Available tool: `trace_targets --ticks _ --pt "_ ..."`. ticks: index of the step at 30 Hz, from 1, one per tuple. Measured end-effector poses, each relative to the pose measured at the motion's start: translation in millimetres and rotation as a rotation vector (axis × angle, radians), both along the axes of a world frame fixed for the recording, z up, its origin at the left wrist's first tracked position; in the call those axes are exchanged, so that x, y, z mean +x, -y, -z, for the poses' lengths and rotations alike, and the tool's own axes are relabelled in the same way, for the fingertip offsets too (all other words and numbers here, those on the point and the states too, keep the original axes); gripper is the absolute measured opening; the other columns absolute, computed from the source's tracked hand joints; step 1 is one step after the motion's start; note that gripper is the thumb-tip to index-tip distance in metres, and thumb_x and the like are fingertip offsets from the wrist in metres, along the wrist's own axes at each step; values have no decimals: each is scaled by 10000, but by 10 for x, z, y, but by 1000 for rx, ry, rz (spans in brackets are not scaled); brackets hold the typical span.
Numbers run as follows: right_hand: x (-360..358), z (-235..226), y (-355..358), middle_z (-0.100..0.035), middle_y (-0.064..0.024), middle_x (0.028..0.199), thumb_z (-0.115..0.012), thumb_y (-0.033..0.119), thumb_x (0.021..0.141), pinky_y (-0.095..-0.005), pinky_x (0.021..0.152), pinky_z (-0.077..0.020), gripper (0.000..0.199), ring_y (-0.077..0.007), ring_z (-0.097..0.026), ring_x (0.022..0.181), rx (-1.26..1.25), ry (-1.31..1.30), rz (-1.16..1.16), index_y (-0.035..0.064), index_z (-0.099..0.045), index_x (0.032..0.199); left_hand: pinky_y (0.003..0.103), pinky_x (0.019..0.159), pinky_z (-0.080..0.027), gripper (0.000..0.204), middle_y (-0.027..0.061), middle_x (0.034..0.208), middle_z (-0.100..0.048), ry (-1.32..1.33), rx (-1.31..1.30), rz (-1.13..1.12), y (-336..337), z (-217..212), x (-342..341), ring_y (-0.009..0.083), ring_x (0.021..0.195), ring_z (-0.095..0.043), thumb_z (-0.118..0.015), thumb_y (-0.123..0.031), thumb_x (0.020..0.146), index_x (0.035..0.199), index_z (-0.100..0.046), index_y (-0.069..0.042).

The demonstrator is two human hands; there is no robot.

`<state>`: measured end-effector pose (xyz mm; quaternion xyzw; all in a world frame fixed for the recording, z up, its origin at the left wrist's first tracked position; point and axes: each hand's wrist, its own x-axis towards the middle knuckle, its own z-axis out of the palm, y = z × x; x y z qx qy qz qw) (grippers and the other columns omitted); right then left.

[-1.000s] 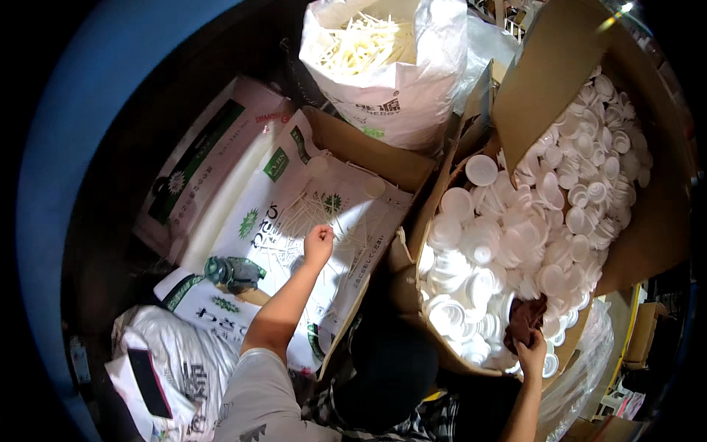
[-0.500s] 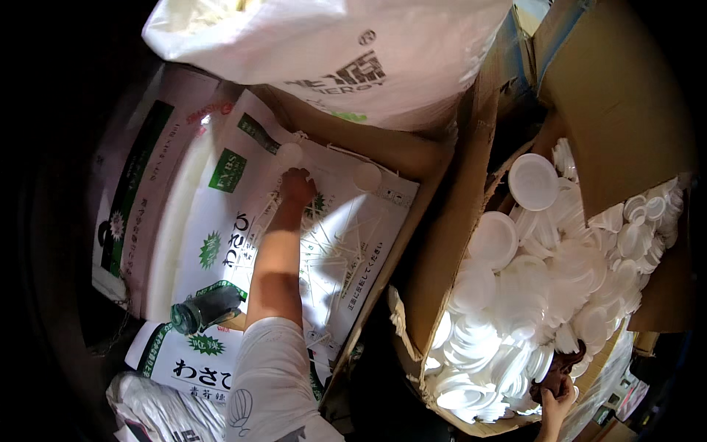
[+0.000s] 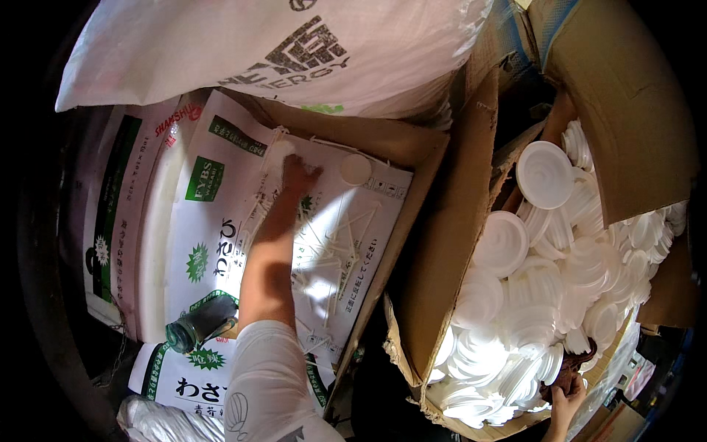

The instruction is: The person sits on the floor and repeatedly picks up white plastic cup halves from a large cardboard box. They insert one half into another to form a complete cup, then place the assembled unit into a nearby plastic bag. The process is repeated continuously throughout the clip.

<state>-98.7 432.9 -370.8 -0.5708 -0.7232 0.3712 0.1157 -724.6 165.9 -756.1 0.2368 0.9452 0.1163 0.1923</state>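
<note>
My left hand [image 3: 299,177] reaches over a white printed carton sheet [image 3: 247,184], its fingers partly spread. I see nothing held in it. A translucent white disc [image 3: 278,155] lies beside its fingertips, and a similar disc [image 3: 356,169] rests farther right on the sheet. Thin white plastic sticks [image 3: 335,258] are scattered to the right of my forearm. My right hand [image 3: 567,401] is at the lower right, closed on a dark brown, crumpled cloth-like item [image 3: 565,372] at the near edge of a heap of white round plastic lids [image 3: 530,295].
A cardboard box [image 3: 453,243] holds the lids, with a raised flap [image 3: 618,110] at its far right. A large white woven sack [image 3: 272,55] bulges across the back. A dark green-capped bottle [image 3: 199,324] lies left of my forearm. Foam-edged cartons [image 3: 158,236] stand at the left.
The view has shifted slightly. My left hand has moved a little right of the nearby disc, its fingers now more spread. My right hand still grips the brown item.
</note>
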Motion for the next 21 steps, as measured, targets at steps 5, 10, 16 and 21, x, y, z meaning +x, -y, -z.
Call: trace_targets --ticks 5,10,16,21 --pt "-13 -19 41 -498 -3 767 -544 -49 639 -202 640 -370 193 -72 -444 696 -35 -10 48 -9 -512 825 412 974 -322 516 217 1209 -437 -179 468 111 -712 -511 892 377 1174 -362 -675 -297 717 1062 -544 64" --pt "-2 0 17 -516 -16 793 -537 -52 641 -216 665 -396 215 -86 -475 724 10 -5 21 -21 -521 852 432 917 -371 268 174 1204 -461 -180 86 268 -895 -397 996 359 1147 -397 -594 -112 719 940 -586 40" --pt "127 16 -52 -559 -42 874 -548 -41 658 -248 743 -435 262 -115 -535 808 -23 -41 -47 -42 -533 920 400 776 -454 192 160 952 -573 -225 59 256 -946 -389 1011 319 908 -553 -499 -30 745 898 -613 -36" --pt "71 -67 52 -558 -63 932 -551 -70 701 -252 755 -442 343 -115 -532 843 -85 -60 -15 -44 -508 1040 393 761 -463 171 160 913 -594 -171 38 261 -669 -298 1270 304 871 -573 -485 -48 775 888 -613 -46"
